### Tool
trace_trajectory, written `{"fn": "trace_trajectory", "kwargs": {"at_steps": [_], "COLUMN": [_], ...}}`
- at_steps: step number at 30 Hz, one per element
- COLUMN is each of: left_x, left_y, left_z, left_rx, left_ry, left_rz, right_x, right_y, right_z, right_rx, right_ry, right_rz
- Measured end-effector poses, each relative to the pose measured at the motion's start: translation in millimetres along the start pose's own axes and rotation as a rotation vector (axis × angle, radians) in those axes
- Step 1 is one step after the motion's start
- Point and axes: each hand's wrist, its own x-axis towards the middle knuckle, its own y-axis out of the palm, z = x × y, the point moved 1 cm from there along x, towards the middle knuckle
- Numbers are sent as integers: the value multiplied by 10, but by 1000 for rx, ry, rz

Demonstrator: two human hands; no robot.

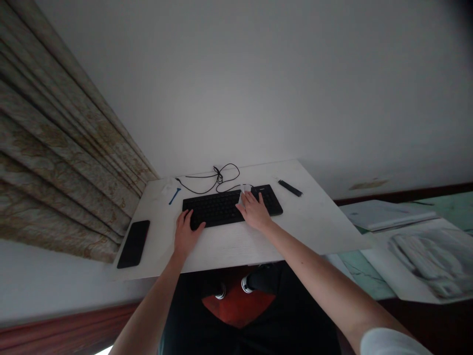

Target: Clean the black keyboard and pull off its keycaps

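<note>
A black keyboard [212, 209] lies on the white table. At its left end rests my left hand [185, 234], fingers apart, the thumb reaching over the near edge and the fingertips by the left edge. My right hand [254, 212] is over the right part of the keys, with a crumpled white tissue [244, 188] under its fingers, pressed against the keyboard. Part of the tissue is hidden by the hand. Behind the keyboard runs its black cable [219, 173], bundled in a loop. A small blue tool with a long handle [175, 196] lies to the upper left.
A black phone [133, 244] lies at the left of the white table [314, 227]. Toward the back right is a slim black stick-like object [290, 188]. A patterned curtain [70, 138] hangs at the left. Papers and a plastic-wrapped package [430, 259] sit beyond the right edge.
</note>
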Motion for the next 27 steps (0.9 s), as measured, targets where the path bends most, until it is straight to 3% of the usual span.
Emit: {"fn": "trace_trajectory", "kwargs": {"at_steps": [3, 10, 13, 20, 23, 27], "left_x": [-3, 17, 19, 18, 18, 17], "left_y": [5, 41, 34, 4, 7, 17], "left_z": [13, -2, -6, 24, 32, 28], "left_rx": [-18, -19, -9, -16, -47, -54], "left_ry": [-6, 6, 13, 6, -8, -10], "left_rz": [-6, -29, -29, -15, -13, -16], "right_x": [-95, -660, -546, 91, 23, -302], "right_y": [-34, -75, -75, -60, -81, -113], "right_z": [-29, -96, -76, -227, -398, -548], "right_rx": [0, -17, -8, -23, -42, -69], "right_ry": [-6, -92, -58, 27, 72, 91], "right_rz": [14, 45, 35, 28, 12, -10]}}
